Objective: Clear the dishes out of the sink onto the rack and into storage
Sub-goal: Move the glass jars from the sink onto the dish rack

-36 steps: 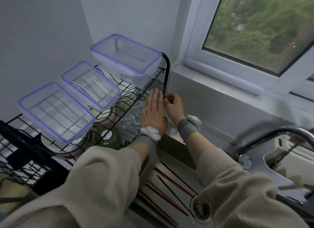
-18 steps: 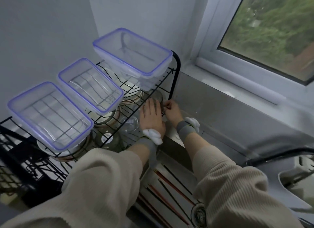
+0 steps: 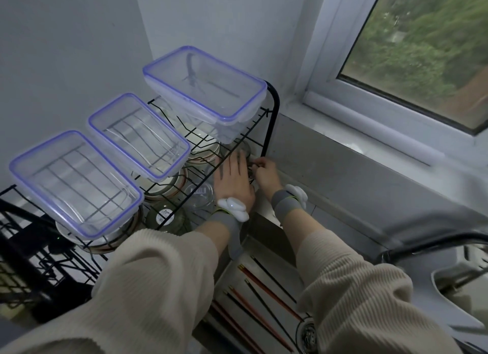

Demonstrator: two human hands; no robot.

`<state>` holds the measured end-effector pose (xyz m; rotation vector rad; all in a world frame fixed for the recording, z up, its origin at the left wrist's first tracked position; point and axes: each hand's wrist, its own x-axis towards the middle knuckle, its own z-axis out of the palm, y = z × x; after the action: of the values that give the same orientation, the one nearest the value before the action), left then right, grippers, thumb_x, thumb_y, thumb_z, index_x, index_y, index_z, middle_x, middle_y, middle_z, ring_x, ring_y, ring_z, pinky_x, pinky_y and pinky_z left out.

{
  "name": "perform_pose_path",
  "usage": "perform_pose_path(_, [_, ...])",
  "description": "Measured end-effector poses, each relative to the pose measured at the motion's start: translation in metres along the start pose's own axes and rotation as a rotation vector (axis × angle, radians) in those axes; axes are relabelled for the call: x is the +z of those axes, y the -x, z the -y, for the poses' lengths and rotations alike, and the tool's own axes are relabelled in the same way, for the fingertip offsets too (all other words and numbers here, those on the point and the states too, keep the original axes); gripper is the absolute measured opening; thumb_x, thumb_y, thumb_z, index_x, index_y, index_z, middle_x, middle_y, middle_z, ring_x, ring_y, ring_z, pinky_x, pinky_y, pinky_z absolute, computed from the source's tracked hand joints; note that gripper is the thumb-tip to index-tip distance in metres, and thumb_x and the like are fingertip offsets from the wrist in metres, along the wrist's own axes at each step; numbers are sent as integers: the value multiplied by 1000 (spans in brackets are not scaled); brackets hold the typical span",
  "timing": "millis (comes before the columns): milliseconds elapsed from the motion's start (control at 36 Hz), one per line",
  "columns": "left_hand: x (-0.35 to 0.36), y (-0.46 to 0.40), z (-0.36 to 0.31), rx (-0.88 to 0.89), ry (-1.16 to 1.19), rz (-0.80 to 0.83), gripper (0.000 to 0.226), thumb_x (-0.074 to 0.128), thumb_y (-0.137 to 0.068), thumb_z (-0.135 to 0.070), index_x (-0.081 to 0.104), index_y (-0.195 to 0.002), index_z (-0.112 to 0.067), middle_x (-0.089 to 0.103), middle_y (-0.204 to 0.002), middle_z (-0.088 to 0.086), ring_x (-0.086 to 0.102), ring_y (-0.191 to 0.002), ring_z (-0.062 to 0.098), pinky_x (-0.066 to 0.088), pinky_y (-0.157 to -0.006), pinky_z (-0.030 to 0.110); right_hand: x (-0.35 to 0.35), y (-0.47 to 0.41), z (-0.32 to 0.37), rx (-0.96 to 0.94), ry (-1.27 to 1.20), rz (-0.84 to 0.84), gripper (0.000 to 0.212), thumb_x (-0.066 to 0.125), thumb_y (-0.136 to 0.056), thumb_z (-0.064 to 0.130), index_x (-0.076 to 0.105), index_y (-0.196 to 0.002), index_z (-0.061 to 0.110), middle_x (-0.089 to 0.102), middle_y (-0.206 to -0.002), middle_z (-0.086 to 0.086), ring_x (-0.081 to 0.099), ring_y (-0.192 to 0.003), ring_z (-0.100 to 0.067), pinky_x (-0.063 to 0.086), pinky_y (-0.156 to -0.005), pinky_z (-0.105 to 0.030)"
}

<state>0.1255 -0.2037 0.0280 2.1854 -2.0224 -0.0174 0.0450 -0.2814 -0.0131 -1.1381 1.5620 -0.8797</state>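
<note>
Left hand (image 3: pixel 233 179): fingers straight and together, palm down, reaching under the top tier of the black wire rack (image 3: pixel 272 121) at its right end. The fingertips lie against a clear glass piece (image 3: pixel 244 150) on the lower tier; what kind of dish it is I cannot tell.

Right hand (image 3: pixel 266 172): fingers curled, tips pinching at something small beside the rack's right post, just next to the left hand. The pinched item is hidden by the fingers and wire.

Each wrist carries a grey band with a white lumpy tracker. Sleeves are cream ribbed knit.

Top tier holds three rectangular clear plastic containers with blue-violet rims: the near one (image 3: pixel 71 184), the middle one (image 3: pixel 137 137) and the far one (image 3: pixel 206 89). All three look empty; rack wires show through the near two.

Lower tier holds round ceramic bowls (image 3: pixel 169 187) with a brownish rim stripe, and clear glass bowls (image 3: pixel 200 195) bearing white labels, seen through the wire.

The steel sink (image 3: pixel 258 237) lies below the hands. On its floor lie several chopsticks (image 3: pixel 266 293), some black, some red-brown, roughly parallel, near the drain (image 3: pixel 307 335).
</note>
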Motion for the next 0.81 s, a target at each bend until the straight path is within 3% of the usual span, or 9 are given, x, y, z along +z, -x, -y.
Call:
perform_pose_path(139, [3,3,7,-89,4,8,84,47,-93,-35,-6,-154,-10,11,-160,11,12,-147,26,5,-121,44,-1,-1,-5,2,-60,-16,24,41,-94,-4,58,-111,0,56,-94,-10,51,-91,-23,41,-82,-30])
perform_pose_path(250, [7,0,17,-154,-27,91,78,45,-94,-38,5,-153,-6,17,-158,15,16,-145,33,9,-119,52,-1,0,-10,-13,-45,-20,23,38,-92,-6,50,-101,12,51,-95,-9,47,-90,-23,38,-79,-31])
perform_pose_path(361, [7,-3,19,-162,15,99,71,47,-91,-37,18,-150,-8,24,-153,14,26,-139,32,25,-111,49,1,7,-12,-89,64,15,33,40,-95,2,52,-124,12,52,-112,-5,47,-102,-19,38,-90,-31])
perform_pose_path(472, [8,-2,21,-167,24,95,72,47,-91,-39,19,-150,-8,26,-152,13,29,-137,32,28,-109,46,3,12,-10,-130,87,44,42,39,-99,6,47,-140,11,51,-139,-8,45,-128,-20,31,-103,-23])
perform_pose_path(667, [13,1,29,-184,29,88,71,45,-91,-40,20,-149,-7,32,-149,15,34,-133,33,30,-106,43,6,7,-3,-88,178,100,35,38,-96,3,62,-121,4,64,-119,-19,56,-113,-33,44,-98,-37])
perform_pose_path(806, [16,1,31,-157,2,74,72,46,-89,-40,21,-149,-8,35,-146,14,36,-130,30,30,-102,40,4,7,1,-108,321,82,38,38,-100,8,56,-133,8,59,-131,-15,53,-122,-32,43,-101,-35])
